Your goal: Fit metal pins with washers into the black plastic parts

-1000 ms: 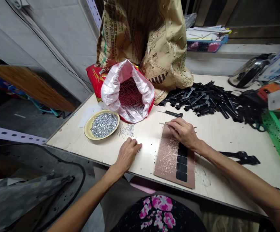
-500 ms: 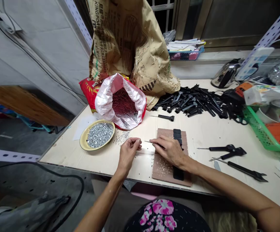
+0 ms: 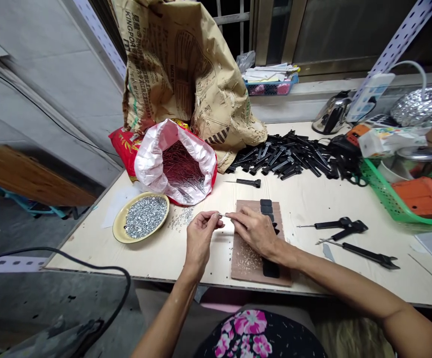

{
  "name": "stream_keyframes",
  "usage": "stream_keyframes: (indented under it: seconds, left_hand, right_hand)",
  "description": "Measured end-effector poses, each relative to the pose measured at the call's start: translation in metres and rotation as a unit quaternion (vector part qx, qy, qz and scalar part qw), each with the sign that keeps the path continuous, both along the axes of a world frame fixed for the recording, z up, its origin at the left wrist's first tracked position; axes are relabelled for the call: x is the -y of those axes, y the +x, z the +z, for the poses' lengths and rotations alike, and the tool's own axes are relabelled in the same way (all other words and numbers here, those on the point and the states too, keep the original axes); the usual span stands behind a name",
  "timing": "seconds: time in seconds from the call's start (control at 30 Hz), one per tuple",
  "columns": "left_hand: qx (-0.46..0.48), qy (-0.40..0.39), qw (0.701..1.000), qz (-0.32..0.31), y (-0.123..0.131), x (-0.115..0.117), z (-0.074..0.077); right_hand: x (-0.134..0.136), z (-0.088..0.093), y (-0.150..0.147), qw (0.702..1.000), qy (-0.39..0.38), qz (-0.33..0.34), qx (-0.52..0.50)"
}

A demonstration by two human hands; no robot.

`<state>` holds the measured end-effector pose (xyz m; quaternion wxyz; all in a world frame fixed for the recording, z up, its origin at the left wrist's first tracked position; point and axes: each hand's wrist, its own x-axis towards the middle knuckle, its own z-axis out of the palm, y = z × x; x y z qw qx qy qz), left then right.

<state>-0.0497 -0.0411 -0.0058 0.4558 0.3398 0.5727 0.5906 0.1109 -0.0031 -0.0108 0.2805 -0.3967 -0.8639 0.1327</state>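
Note:
My left hand (image 3: pixel 202 236) is closed in a pinch at one end of a thin metal rod (image 3: pixel 222 215); anything smaller between its fingertips is too tiny to make out. The rod's other end is in the fingers of my right hand (image 3: pixel 255 228), whose forearm crosses a brown board (image 3: pixel 246 258). Black rounded pieces (image 3: pixel 271 268) lie on the board among pale crumbs. Left of my hands stands a yellow dish (image 3: pixel 118 226) of small silvery parts, with more parts scattered beside it. Behind it, an open white-lined red bag (image 3: pixel 150 161) holds many thin dark red and silver rods.
Black plastic pieces (image 3: pixel 286 156) are heaped at the back, with a single black-handled tool (image 3: pixel 248 183) before them. Several more black tools (image 3: pixel 368 255) lie at the right, near a green basket (image 3: pixel 383 196). A brown paper sack (image 3: pixel 223 89) stands behind the bag.
The view has shifted, moving the table's things leftward in the picture. My two hands have come closer together, and the rod's tip now meets my left fingertips.

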Motion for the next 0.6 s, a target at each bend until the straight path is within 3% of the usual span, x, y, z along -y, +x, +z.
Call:
stream_keyframes:
  seconds: [0.23,0.6]
  left_hand:
    - [0.013,-0.006,1.0,-0.005,0.0007,-0.0044,-0.0005]
    - [0.025,-0.058,0.994,-0.088,-0.0082,-0.0056,-0.0022]
  right_hand:
    - [0.0019,0.0033,0.0024,0.999,0.007,-0.021,0.047]
    - [0.0056,0.0032,0.0099,0.999,-0.006,-0.017,0.033]
